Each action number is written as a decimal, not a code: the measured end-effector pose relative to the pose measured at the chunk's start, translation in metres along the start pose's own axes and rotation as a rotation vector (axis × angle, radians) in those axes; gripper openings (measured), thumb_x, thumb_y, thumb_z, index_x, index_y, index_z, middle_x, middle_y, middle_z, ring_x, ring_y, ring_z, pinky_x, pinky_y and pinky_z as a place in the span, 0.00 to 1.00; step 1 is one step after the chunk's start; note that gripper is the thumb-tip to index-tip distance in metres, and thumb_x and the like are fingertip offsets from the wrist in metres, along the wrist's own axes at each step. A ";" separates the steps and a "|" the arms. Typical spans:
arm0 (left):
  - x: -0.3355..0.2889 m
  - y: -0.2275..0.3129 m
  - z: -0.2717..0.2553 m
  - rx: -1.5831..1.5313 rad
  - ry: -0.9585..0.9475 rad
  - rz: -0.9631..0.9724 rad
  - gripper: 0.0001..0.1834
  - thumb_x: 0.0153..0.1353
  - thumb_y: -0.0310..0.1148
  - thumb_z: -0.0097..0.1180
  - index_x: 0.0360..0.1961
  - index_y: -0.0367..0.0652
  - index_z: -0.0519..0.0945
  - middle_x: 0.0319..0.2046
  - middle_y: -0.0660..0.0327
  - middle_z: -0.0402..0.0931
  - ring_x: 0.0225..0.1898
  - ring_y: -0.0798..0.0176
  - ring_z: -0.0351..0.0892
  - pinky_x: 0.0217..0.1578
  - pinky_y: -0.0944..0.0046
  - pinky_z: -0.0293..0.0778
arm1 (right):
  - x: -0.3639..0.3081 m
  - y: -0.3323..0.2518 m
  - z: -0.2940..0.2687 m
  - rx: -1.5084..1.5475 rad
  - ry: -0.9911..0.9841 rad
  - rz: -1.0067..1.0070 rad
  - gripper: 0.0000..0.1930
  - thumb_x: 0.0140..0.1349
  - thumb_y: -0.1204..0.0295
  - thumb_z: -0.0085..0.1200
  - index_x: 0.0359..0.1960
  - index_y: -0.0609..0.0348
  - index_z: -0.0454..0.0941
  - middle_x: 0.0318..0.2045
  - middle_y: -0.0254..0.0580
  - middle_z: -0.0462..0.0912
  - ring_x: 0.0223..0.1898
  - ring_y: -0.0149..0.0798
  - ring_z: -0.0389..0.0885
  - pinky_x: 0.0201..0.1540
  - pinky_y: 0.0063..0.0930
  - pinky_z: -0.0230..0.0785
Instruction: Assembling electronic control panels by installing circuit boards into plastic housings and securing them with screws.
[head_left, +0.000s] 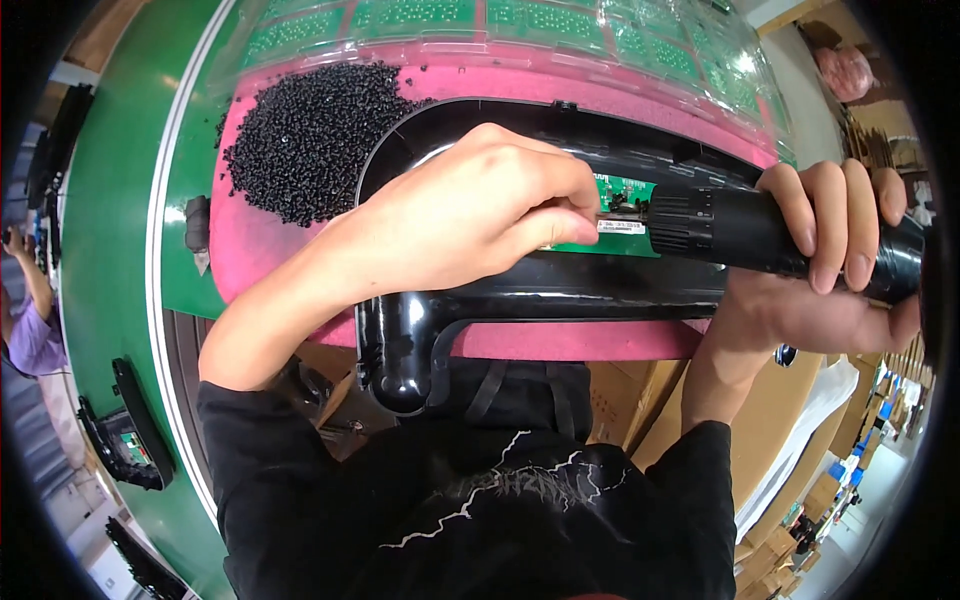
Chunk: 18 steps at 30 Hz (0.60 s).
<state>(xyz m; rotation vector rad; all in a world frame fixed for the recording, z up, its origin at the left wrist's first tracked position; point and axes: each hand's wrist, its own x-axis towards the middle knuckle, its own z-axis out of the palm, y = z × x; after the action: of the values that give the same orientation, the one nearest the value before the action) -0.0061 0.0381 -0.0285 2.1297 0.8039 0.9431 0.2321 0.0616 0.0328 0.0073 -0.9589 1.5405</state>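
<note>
In front of me a long black plastic housing (pixel 590 290) lies with its hollow side up, a green circuit board (pixel 640 243) inside it. My right hand (pixel 835 225) wraps round a thick black power screwdriver (pixel 700 222), held nearly level with its bit end toward the left. My left hand (pixel 490 200) reaches over the housing, thumb and forefinger pinched together at the tip of the bit. Whatever sits between those fingertips is too small and hidden to make out. Part of the board is covered by my left hand.
Small black screws (pixel 315 140) are heaped on the pink mat (pixel 240 250). Clear trays of green boards (pixel 430 45) line the far side. On the green table (pixel 110 270) to the left rests another black housing (pixel 125 430). Someone in a purple sleeve (pixel 40 335) is beyond. Cardboard (pixel 780 420) stands at right.
</note>
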 end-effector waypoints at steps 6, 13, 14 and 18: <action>0.003 0.004 -0.004 -0.021 0.010 -0.057 0.10 0.60 0.30 0.67 0.34 0.34 0.80 0.28 0.57 0.83 0.31 0.59 0.84 0.34 0.62 0.78 | -0.004 0.005 0.005 -0.021 0.003 -0.029 0.24 0.52 0.50 0.63 0.39 0.53 0.70 0.19 0.21 0.73 0.19 0.21 0.69 0.32 0.18 0.65; 0.000 0.004 -0.004 0.047 0.175 0.042 0.08 0.54 0.26 0.71 0.31 0.34 0.84 0.27 0.57 0.83 0.28 0.62 0.83 0.29 0.66 0.77 | -0.007 0.008 0.001 -0.017 -0.044 -0.025 0.26 0.50 0.50 0.67 0.41 0.53 0.70 0.19 0.20 0.73 0.19 0.19 0.70 0.32 0.17 0.66; 0.000 0.004 -0.005 0.053 0.186 0.054 0.07 0.54 0.25 0.71 0.31 0.34 0.84 0.27 0.57 0.83 0.28 0.62 0.83 0.29 0.66 0.77 | -0.007 0.009 0.001 -0.019 -0.042 -0.025 0.26 0.50 0.50 0.67 0.41 0.53 0.70 0.19 0.20 0.73 0.19 0.19 0.70 0.32 0.17 0.66; 0.001 0.003 -0.006 0.053 0.168 0.048 0.08 0.54 0.25 0.71 0.32 0.34 0.84 0.27 0.57 0.83 0.29 0.62 0.84 0.30 0.66 0.77 | -0.008 0.010 0.005 0.003 0.017 -0.068 0.25 0.49 0.52 0.68 0.40 0.53 0.71 0.19 0.21 0.73 0.18 0.20 0.70 0.33 0.18 0.66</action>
<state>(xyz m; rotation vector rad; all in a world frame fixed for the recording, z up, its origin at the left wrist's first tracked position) -0.0101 0.0390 -0.0226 2.1446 0.8724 1.1499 0.2227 0.0534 0.0266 0.0290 -0.9341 1.4776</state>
